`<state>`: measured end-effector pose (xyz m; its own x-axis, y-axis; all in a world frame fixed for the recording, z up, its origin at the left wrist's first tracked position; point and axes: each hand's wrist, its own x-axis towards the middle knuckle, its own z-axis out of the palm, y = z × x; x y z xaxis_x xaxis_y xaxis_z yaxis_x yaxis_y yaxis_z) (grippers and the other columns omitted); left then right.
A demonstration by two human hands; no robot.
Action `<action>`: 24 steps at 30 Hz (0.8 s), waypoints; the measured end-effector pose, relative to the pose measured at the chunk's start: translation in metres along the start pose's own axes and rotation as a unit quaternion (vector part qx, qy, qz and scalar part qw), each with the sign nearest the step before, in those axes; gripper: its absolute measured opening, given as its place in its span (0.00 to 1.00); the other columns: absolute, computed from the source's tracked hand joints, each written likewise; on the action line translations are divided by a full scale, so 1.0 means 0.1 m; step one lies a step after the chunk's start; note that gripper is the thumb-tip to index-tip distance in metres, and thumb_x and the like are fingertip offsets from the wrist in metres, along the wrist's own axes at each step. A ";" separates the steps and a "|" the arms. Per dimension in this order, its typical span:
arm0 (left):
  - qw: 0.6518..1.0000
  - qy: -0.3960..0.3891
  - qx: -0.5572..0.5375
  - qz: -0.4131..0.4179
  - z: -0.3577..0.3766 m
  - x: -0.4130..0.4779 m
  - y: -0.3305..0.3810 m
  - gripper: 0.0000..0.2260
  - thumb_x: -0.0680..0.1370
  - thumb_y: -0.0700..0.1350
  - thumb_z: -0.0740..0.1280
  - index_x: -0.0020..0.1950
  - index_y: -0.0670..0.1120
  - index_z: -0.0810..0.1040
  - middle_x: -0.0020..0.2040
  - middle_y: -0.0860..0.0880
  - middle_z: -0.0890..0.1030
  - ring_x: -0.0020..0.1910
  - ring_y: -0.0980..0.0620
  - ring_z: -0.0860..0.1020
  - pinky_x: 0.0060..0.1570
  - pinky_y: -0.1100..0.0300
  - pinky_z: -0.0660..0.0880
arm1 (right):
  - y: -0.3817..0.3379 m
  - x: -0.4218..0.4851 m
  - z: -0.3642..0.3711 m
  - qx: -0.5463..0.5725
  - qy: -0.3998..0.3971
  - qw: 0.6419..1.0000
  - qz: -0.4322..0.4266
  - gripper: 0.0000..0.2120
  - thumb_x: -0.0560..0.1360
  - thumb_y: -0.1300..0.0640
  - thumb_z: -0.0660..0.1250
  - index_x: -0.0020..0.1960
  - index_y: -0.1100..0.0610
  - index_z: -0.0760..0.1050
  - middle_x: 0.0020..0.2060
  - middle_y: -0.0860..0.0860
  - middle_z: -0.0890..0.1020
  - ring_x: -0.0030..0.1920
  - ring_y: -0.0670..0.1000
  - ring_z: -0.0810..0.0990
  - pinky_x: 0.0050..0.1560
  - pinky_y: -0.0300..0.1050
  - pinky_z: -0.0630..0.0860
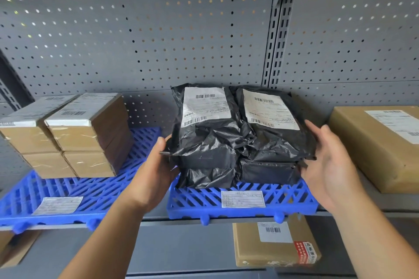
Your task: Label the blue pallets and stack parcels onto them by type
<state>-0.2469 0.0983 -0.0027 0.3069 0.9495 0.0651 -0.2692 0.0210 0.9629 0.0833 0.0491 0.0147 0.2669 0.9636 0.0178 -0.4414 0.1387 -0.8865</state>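
On the grey shelf point(158, 219), with open left hand point(156, 172) and open right hand point(328, 165) flat against the black bags point(240, 142), square gently, centring over the blue pallet point(197, 206).

I'm getting one view only, head cam, wide-angle. It's looking forward and slightly down, sitting close to the shelf point(226, 244), facing the pegboard back panel point(158, 29) square-on. Both hands are reaching in from the bottom edge.
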 end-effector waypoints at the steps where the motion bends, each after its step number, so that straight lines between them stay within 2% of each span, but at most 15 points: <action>1: 1.000 -0.012 0.005 0.000 0.03 -0.01 -0.01 0.34 0.77 0.69 0.60 0.77 0.49 0.71 0.74 0.45 0.76 0.75 0.44 0.71 0.74 0.41 0.62 | 0.02 -0.01 0.03 0.003 -0.004 1.000 0.003 0.23 0.81 0.40 0.59 0.72 0.48 0.74 0.65 0.51 0.82 0.66 0.55 0.80 0.66 0.59 0.72; 4: 1.000 -0.013 -0.003 -0.024 0.12 -0.02 0.04 0.35 0.71 0.71 0.70 0.71 0.51 0.79 0.71 0.46 0.78 0.73 0.46 0.74 0.76 0.40 0.61 | 0.02 0.00 0.11 0.000 0.003 1.000 0.014 0.22 0.82 0.41 0.58 0.71 0.51 0.75 0.64 0.53 0.82 0.66 0.57 0.80 0.67 0.60 0.73; 6: 0.999 -0.001 -0.011 -0.039 0.14 0.00 0.06 0.35 0.68 0.72 0.72 0.68 0.53 0.81 0.69 0.48 0.80 0.73 0.47 0.74 0.78 0.40 0.58 | 0.02 0.00 0.15 -0.010 0.005 1.000 0.024 0.22 0.82 0.41 0.59 0.70 0.51 0.77 0.63 0.54 0.83 0.66 0.57 0.80 0.68 0.60 0.73; 9: 0.998 0.009 -0.028 -0.051 0.14 0.02 0.06 0.36 0.71 0.69 0.70 0.72 0.49 0.78 0.70 0.48 0.79 0.74 0.47 0.71 0.79 0.40 0.56 | 0.02 0.02 0.19 -0.014 0.019 0.999 0.029 0.22 0.82 0.41 0.60 0.68 0.52 0.78 0.62 0.54 0.84 0.64 0.56 0.81 0.70 0.60 0.72; 15: 0.999 0.008 -0.021 -0.048 0.12 0.02 0.08 0.34 0.74 0.67 0.65 0.74 0.49 0.75 0.70 0.46 0.79 0.74 0.45 0.72 0.78 0.40 0.56 | 0.05 0.01 0.23 -0.022 0.054 0.998 0.024 0.19 0.81 0.43 0.63 0.65 0.50 0.81 0.59 0.51 0.85 0.61 0.53 0.83 0.61 0.53 0.77; 19: 0.998 0.039 -0.001 -0.041 0.10 0.02 0.07 0.29 0.74 0.66 0.65 0.67 0.51 0.81 0.65 0.45 0.83 0.69 0.44 0.76 0.76 0.42 0.62 | 0.09 -0.06 0.27 -0.024 0.097 0.995 -0.022 0.15 0.80 0.46 0.65 0.63 0.46 0.81 0.58 0.46 0.86 0.60 0.48 0.84 0.57 0.45 0.78; 24: 0.997 0.072 -0.034 -0.021 0.07 -0.03 0.07 0.22 0.77 0.63 0.62 0.61 0.52 0.83 0.63 0.48 0.84 0.63 0.49 0.81 0.64 0.50 0.72 | 0.14 -0.23 0.34 -0.081 0.131 0.986 -0.063 0.19 0.71 0.41 0.68 0.61 0.36 0.79 0.61 0.40 0.83 0.63 0.45 0.81 0.68 0.49 0.74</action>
<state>-0.2434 0.0935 0.0053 0.1859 0.9824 -0.0171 -0.3214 0.0772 0.9438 0.0421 0.0365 0.0179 0.5318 0.8463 0.0313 -0.2537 0.1945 -0.9475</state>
